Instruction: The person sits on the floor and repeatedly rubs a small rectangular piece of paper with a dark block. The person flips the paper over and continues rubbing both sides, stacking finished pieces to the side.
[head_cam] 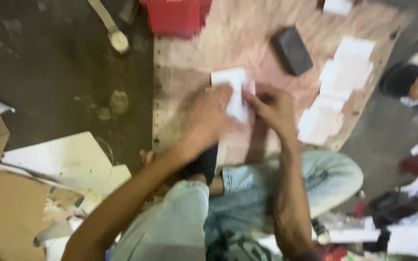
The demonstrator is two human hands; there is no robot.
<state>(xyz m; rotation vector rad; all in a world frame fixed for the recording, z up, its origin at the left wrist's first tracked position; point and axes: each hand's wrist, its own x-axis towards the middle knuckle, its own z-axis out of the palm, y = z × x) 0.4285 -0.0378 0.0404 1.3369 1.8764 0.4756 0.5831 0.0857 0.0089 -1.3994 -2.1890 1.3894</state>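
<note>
Hands: left hand [208,115] and right hand [273,107] both pinched on white card [233,92] over wooden board [204,43].

I take the board [247,34] as my landmark, a pale, pinkish slab lying on the dark floor [49,72]. On it, toward its far right, I see a dark block [291,50]. A row of white paper stacks [339,87] runs down its right edge. A red box [175,17] sits at its far left corner. Left of the board, on the floor, lies a pale round-ended tool [114,34]. Nearer and further left I make out cardboard [6,212] and a white sheet [68,159]. Right of the board, another person's head [407,81] shows.
</note>
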